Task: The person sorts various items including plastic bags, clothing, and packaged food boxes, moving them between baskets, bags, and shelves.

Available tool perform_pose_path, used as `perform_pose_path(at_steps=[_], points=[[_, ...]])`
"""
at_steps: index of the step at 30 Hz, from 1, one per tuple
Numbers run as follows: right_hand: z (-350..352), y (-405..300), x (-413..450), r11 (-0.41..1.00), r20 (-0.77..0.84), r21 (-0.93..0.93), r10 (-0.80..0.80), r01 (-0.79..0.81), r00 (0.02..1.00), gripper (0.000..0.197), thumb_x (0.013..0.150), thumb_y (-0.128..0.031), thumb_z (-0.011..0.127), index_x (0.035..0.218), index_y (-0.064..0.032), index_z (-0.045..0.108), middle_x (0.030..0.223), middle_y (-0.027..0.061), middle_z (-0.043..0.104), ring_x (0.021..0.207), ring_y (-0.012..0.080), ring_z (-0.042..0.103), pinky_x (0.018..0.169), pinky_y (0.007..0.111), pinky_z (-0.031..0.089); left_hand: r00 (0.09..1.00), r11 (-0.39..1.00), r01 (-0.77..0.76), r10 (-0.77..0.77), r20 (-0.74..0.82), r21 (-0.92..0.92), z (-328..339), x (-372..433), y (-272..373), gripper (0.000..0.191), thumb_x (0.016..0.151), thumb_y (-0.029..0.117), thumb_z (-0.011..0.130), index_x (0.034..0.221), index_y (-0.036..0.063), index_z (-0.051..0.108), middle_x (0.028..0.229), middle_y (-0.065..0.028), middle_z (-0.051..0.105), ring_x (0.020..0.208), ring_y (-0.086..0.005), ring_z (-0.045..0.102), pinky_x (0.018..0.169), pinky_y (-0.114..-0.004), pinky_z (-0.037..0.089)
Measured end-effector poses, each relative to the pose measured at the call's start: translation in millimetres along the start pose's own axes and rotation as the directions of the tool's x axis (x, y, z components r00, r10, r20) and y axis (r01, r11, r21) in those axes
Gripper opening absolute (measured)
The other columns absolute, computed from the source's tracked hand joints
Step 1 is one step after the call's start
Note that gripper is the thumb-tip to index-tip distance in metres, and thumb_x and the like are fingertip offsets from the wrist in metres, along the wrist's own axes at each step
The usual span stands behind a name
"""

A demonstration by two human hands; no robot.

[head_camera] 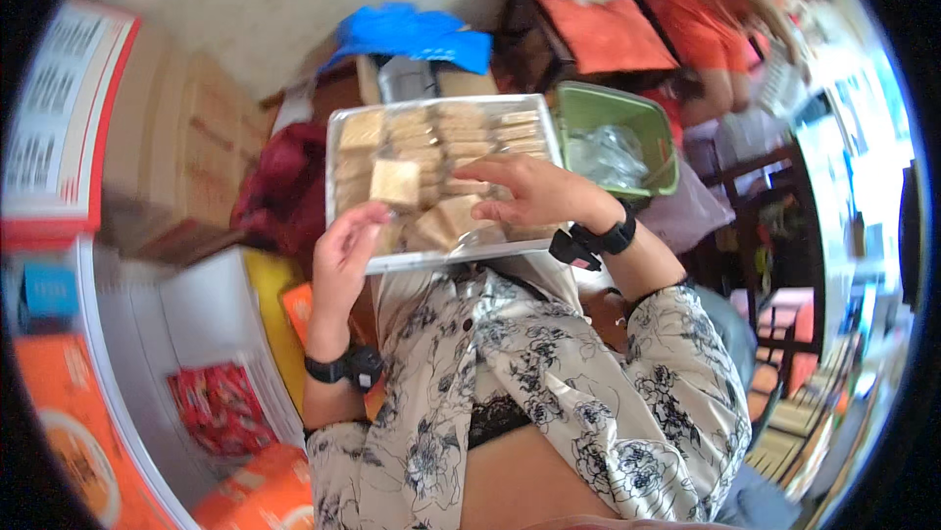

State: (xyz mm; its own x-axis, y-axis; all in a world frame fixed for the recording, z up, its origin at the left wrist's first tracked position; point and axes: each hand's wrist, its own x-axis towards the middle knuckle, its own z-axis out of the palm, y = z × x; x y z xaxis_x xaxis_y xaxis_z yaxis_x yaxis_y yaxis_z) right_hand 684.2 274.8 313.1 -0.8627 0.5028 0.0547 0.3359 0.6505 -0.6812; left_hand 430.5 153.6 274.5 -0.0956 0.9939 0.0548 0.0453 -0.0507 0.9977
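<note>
A white rectangular tray lies before me, packed with rows of tan, biscuit-like blocks, some in shiny clear wrap. One paler square piece stands higher than the others near the tray's left side. The fingertips of my left hand are at its lower corner; whether they grip it I cannot tell. Over the tray's right half, my right hand has its thumb and index finger apart. Beneath that thumb, several tilted blocks lie loose in clear film near the front rim.
A green bin with clear plastic film stands right of the tray. Cardboard boxes are stacked at left, above an open white container with red packets. A blue plastic bag lies behind. Another person bends at the upper right.
</note>
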Motion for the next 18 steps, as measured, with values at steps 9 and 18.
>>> perform_pose_path(at_steps=[9, 18], points=[[-81.1, 46.3, -53.9, 0.958, -0.257, 0.137, 0.28, -0.252, 0.925, 0.043, 0.086, -0.03, 0.056, 0.117, 0.0004, 0.05, 0.104, 0.0093, 0.061, 0.092, 0.0145, 0.057, 0.081, 0.029, 0.045, 0.981, 0.942, 0.137, -0.087, 0.173, -0.305, -4.6, 41.8, 57.9, 0.021, 0.088, 0.007, 0.047, 0.105, -0.003, 0.053, 0.097, -0.0108, 0.06, 0.087, -0.0171, 0.057, 0.079, -0.031, 0.046], [-154.1, 77.2, -48.0, 0.755, -0.179, 0.567, 0.502, -0.329, 0.846, 0.053, 0.085, -0.038, 0.057, 0.117, 0.0035, 0.05, 0.099, 0.0078, 0.06, 0.086, 0.0147, 0.059, 0.075, 0.026, 0.049, 0.864, 0.899, 0.221, -0.001, 0.504, -0.378, 1.0, 125.2, 148.1, 0.023, 0.089, 0.018, 0.049, 0.108, 0.0037, 0.049, 0.11, -0.0106, 0.053, 0.094, -0.0201, 0.053, 0.077, -0.036, 0.047]])
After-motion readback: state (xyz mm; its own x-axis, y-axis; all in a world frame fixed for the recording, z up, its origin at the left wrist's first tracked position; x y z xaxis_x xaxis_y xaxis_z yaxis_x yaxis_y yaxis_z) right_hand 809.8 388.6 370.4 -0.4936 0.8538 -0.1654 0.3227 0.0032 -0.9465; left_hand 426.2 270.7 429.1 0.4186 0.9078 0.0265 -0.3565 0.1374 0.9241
